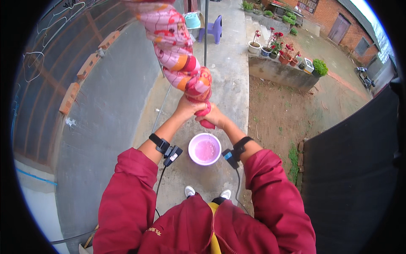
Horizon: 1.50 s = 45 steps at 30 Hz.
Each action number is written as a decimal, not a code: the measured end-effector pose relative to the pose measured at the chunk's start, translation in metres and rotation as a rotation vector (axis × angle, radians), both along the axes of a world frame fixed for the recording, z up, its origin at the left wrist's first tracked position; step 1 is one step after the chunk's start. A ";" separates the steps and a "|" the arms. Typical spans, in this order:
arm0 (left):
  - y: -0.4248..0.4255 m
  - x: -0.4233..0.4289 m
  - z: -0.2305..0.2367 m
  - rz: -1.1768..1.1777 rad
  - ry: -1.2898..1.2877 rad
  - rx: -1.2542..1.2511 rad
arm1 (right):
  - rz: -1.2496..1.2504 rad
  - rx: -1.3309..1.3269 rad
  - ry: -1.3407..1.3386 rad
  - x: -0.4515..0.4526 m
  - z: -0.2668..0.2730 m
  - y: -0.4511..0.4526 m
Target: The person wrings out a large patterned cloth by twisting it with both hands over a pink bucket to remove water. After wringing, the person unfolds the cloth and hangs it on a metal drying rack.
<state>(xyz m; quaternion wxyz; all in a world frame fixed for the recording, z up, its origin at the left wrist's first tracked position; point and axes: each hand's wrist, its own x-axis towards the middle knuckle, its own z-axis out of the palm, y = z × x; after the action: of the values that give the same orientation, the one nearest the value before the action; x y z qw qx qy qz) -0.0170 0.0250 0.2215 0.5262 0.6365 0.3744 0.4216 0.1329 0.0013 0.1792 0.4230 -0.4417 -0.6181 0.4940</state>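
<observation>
A wet-looking, twisted length of patterned pink, red and orange cloth [177, 54] comes down from the top edge of the view to my hands. My left hand [189, 107] is closed around its lower part. Close beside it, my right hand [215, 115] grips the same cloth, and a red end pokes out below the fingers. Under my hands a round pale purple plastic basin [191, 149] stands on the concrete, with pinkish, rippled liquid in it. Where the cloth's upper end is held or fixed is out of view.
A metal pole [206, 35] rises behind the cloth. Farther back stand a purple plastic chair [216, 30] and a light blue tub [192, 20]. Potted flowers line a low concrete wall [279, 71] at the right. A black sheet [352, 146] is at the near right, loose bricks [69, 97] at the left.
</observation>
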 end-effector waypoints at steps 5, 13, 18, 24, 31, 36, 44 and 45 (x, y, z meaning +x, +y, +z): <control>0.000 0.017 -0.004 0.240 -0.053 0.131 | 0.099 -0.177 0.097 0.007 0.004 0.015; 0.006 0.019 -0.011 0.457 0.044 0.242 | 0.174 -0.111 0.133 -0.003 0.004 0.027; 0.018 0.015 -0.019 0.464 0.159 0.209 | 0.011 0.054 0.006 -0.014 -0.010 0.036; 0.026 0.026 -0.028 0.610 0.193 0.355 | -0.434 0.291 -0.012 -0.028 -0.022 0.030; 0.025 0.027 -0.022 0.486 0.081 0.188 | -0.834 0.320 -0.552 -0.037 0.007 -0.040; 0.019 0.034 -0.019 0.569 0.155 0.149 | -0.775 0.250 -0.770 -0.077 0.006 -0.051; 0.001 0.037 -0.018 0.548 0.180 0.079 | -0.974 0.551 -0.393 -0.076 -0.020 -0.008; 0.000 0.039 -0.017 0.554 0.184 0.068 | -0.979 0.591 -0.398 -0.073 -0.020 -0.005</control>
<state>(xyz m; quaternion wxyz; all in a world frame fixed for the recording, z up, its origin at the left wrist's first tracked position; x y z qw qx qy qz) 0.0217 0.0255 0.2048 0.3331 0.5630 0.5658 0.5020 0.0598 -0.0036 0.1589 0.5820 -0.6226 -0.5213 -0.0430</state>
